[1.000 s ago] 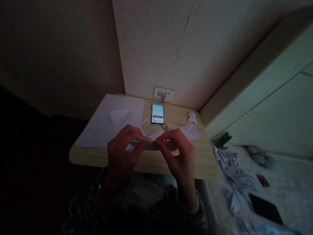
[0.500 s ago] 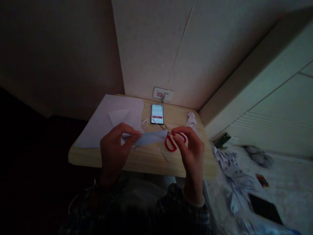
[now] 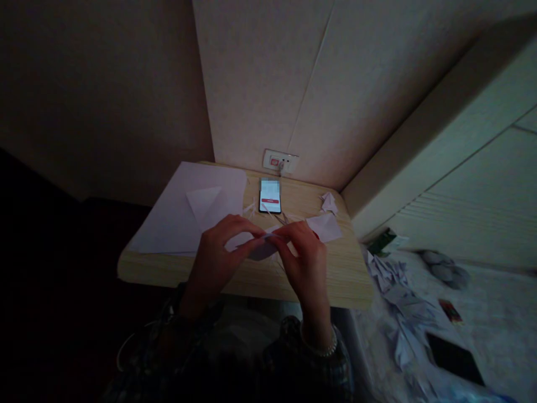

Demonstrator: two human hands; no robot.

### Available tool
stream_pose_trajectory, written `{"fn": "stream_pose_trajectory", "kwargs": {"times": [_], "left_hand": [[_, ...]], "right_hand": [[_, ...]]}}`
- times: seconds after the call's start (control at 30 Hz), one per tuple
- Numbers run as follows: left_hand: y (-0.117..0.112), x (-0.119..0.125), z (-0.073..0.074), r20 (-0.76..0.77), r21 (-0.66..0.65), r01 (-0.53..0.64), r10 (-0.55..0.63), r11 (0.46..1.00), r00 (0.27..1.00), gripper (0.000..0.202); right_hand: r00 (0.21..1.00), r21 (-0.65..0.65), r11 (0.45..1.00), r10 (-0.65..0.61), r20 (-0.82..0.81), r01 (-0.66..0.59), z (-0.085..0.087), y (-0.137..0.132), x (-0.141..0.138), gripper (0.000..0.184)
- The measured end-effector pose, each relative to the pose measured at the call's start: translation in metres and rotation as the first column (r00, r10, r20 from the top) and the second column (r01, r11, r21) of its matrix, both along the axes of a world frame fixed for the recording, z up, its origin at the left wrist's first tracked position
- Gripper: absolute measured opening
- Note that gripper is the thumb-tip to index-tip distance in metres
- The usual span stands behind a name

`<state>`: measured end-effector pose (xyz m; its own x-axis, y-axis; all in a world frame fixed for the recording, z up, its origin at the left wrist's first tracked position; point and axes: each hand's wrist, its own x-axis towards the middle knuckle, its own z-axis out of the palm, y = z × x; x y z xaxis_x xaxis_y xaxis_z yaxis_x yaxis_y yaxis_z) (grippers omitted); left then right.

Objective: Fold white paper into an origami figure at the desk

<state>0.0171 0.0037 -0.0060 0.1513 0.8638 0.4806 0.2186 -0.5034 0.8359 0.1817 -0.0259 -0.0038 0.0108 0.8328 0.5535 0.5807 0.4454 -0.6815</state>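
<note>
Over table (image 3: 255,282), fingers (image 3: 296,230) pinched together, holding paper (image 3: 263,252)

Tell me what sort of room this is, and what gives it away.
Probably a bedroom: what looks like a bed with a pale cover lies at the right, a padded-looking headboard rises behind it, and a small wooden table stands alongside.
</note>
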Motion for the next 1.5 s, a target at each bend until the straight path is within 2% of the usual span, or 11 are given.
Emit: {"fn": "stream_pose_trajectory", "kwargs": {"times": [0.1, 0.2, 0.33, 0.47, 0.6, 0.7, 0.83, 0.93, 1.1, 1.27, 1.5], "left_hand": [[-0.002, 0.002, 0.001, 0.072, -0.023, -0.082, 0.084, 0.996, 0.994, 0.009], [-0.001, 0.0, -0.001, 0.151, -0.163, -0.126, 0.151, 0.979, 0.977, 0.009], [-0.001, 0.0, -0.002, 0.185, -0.293, -0.077, 0.135, 0.953, 0.973, 0.006], [-0.003, 0.004, -0.001, 0.276, -0.324, -0.059, 0.154, 0.944, 0.949, 0.008], [-0.002, 0.009, -0.004, 0.432, -0.397, -0.043, 0.228, 0.917, 0.872, 0.015], [-0.001, 0.011, -0.007, 0.504, -0.444, -0.011, 0.26, 0.896, 0.824, 0.017], [-0.001, 0.013, -0.009, 0.489, -0.472, 0.027, 0.235, 0.881, 0.84, 0.017], [-0.002, 0.014, -0.007, 0.455, -0.448, 0.001, 0.227, 0.894, 0.861, 0.017], [-0.006, 0.018, -0.003, 0.486, -0.452, -0.023, 0.267, 0.892, 0.832, 0.017], [-0.009, 0.022, -0.001, 0.505, -0.486, -0.017, 0.297, 0.874, 0.81, 0.017], [-0.01, 0.023, 0.0, 0.488, -0.458, -0.02, 0.27, 0.889, 0.83, 0.015]], "right_hand": [[0.997, -0.011, 1.0, 0.012, -0.072, -0.013, 0.003, -0.001, -0.001, 0.012], [0.985, -0.051, 0.998, -0.035, -0.17, 0.027, 0.006, -0.002, 0.0, 0.013], [0.981, -0.074, 0.996, -0.068, -0.184, 0.055, 0.01, -0.005, 0.001, 0.015], [0.98, -0.058, 0.997, -0.059, -0.191, 0.048, 0.011, -0.006, -0.002, 0.014], [0.942, -0.171, 0.985, -0.047, -0.332, -0.011, 0.003, -0.003, -0.004, 0.005], [0.923, -0.247, 0.968, -0.056, -0.38, -0.043, -0.002, 0.0, -0.005, 0.013], [0.913, -0.243, 0.97, -0.116, -0.392, 0.019, 0.0, -0.001, -0.006, 0.012], [0.899, -0.204, 0.979, -0.114, -0.424, 0.028, 0.004, -0.003, -0.009, 0.003], [0.887, -0.142, 0.988, -0.123, -0.445, 0.066, 0.005, -0.007, -0.016, 0.011], [0.877, -0.166, 0.98, -0.17, -0.45, 0.105, 0.005, -0.008, -0.019, 0.007], [0.825, -0.197, 0.972, -0.213, -0.524, 0.126, 0.007, -0.007, -0.023, 0.012]]}}
